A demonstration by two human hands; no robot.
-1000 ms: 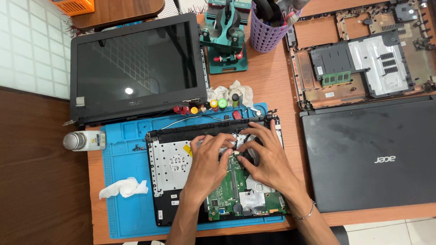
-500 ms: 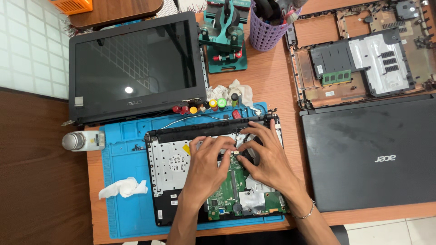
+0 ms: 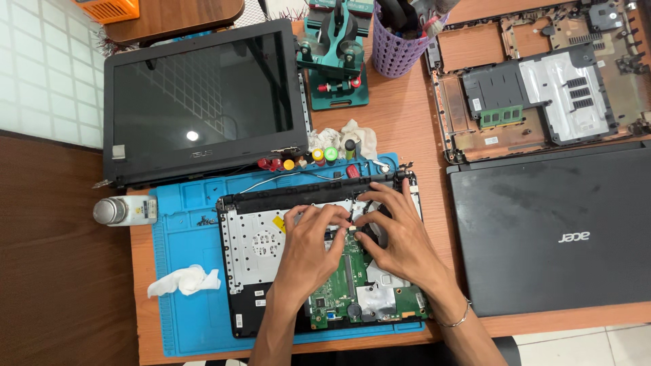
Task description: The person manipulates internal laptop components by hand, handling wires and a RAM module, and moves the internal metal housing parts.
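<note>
Both hands on an opened laptop base

Left hand (image 3: 308, 247) and right hand (image 3: 400, 237) fingertips pinch a small connector (image 3: 352, 227) on the green board (image 3: 346, 278); yellow sticker (image 3: 279, 224) left of them, blue mat (image 3: 183, 237) beneath.

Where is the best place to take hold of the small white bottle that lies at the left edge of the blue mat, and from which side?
Probably across the middle of the white bottle, from above. It lies on its side on the wooden desk, round end pointing left, touching the blue mat, so the long sides are open to fingers. Both hands are busy on the opened laptop base.
</note>
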